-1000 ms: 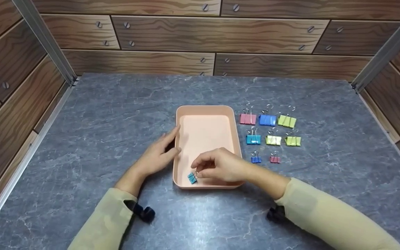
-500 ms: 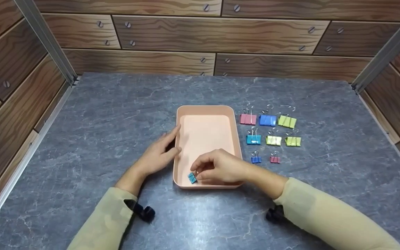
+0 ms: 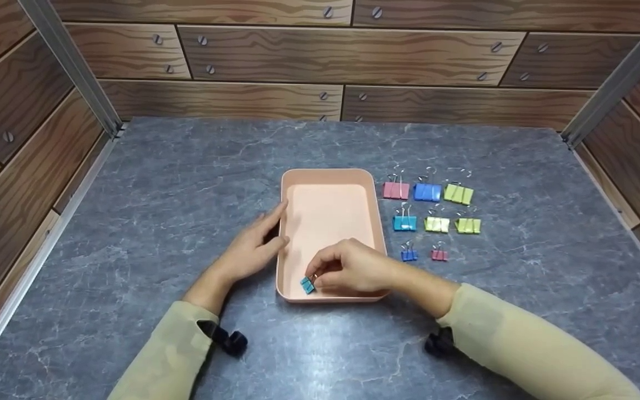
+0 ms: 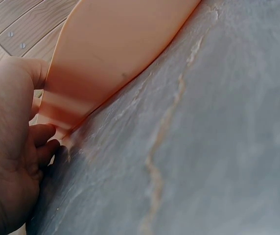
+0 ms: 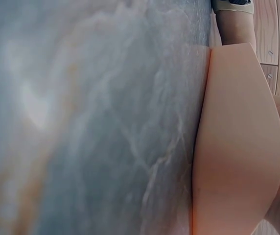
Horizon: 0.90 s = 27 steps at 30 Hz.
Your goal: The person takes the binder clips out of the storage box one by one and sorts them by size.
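In the head view my right hand (image 3: 353, 266) is over the near end of a pink rectangular tray (image 3: 328, 298). Its thumb and forefinger pinch the wire handles of a small teal binder clip (image 3: 307, 285), held low in the tray's near left corner. My left hand (image 3: 250, 250) grips the tray's left side, its thumb hooked over the rim; the left wrist view shows curled fingers (image 4: 44, 139) against the outer wall. The tray's wall (image 5: 238, 137) hides most of the right hand in the right wrist view, and the clip with it.
Right of the tray, binder clips lie in three rows: large pink (image 3: 396, 190), blue (image 3: 427, 192) and lime (image 3: 458, 194); medium teal (image 3: 404, 223) and two lime-yellow (image 3: 437, 224); small blue (image 3: 409, 255) and pink (image 3: 439, 255). Wood-patterned walls (image 3: 320, 55) border the grey marbled table (image 3: 203, 166).
Almost nothing differs: both hands keep their places, and the teal binder clip stays pinched in the tray's near left corner, with only a very slight shift of the right fingers.
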{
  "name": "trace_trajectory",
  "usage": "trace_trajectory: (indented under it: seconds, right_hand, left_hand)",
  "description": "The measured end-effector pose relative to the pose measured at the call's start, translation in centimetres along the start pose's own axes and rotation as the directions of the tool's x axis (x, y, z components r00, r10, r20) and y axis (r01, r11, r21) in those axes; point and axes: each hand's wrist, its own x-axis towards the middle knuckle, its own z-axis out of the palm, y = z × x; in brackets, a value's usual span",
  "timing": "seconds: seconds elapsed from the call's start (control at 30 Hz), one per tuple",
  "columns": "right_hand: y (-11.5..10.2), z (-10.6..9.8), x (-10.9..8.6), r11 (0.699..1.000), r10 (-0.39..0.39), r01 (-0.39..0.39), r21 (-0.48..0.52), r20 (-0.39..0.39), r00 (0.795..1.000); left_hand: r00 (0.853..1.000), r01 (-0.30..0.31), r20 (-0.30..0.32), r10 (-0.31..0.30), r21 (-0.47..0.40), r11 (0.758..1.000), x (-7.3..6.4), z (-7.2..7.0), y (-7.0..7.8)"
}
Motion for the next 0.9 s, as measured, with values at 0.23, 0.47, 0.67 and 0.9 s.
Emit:
trace_trajectory:
  seconds: [0.23, 0.47, 0.67, 0.9]
  right_hand:
    - [-0.12, -0.02, 0.05, 1.0, 0.007, -0.007, -0.019, -0.005, 1.0]
    - [-0.08, 0.11, 0.02, 1.0, -0.007, 0.006, -0.029, -0.023, 1.0]
    - [-0.12, 0.08, 0.02, 0.999, -0.032, 0.031, -0.03, -0.046, 0.998]
    - [-0.99, -0.64, -0.29, 0.999, -0.029, 0.027, -0.017, -0.089, 0.996]
  left_hand:
    - [1.0, 0.001, -0.023, -0.001, -0.011, 1.0, 0.02, 0.09, -0.19]
    - [1.0, 0.021, -0.022, -0.021, -0.011, 1.0, -0.03, 0.37, -0.46]
    - [0.999, 0.048, 0.0, -0.048, -0.006, 0.999, -0.1, 0.08, -0.07]
    - [0.999, -0.001, -0.039, -0.001, -0.028, 1.0, -0.14, 0.34, -0.46]
